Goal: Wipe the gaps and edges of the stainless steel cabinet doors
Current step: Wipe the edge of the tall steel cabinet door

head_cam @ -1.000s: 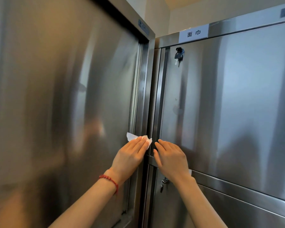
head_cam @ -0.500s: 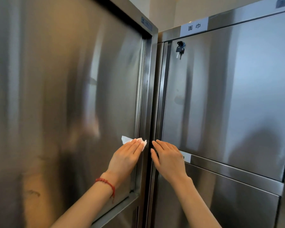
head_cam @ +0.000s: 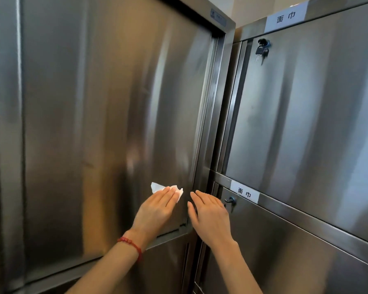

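Steel everywhere: a tall cabinet door (head_cam: 106,124) on the left, and to its right an upper door (head_cam: 306,115) above a lower door (head_cam: 285,251), each under a white label. The left hand (head_cam: 155,211) lies flat against the tall door near its lower right corner, fingers straight and together, pressing a white wipe (head_cam: 157,187) to the metal; the wipe's edges peek out past the fingertips. A red bead bracelet (head_cam: 132,245) circles that wrist. The right hand (head_cam: 210,217) is just beside it, fingers straight and slightly spread, holding nothing, laid over the vertical gap (head_cam: 208,132) between the cabinets. Keys (head_cam: 262,49) hang from the upper door's lock; another lock (head_cam: 231,200) shows by the right hand.
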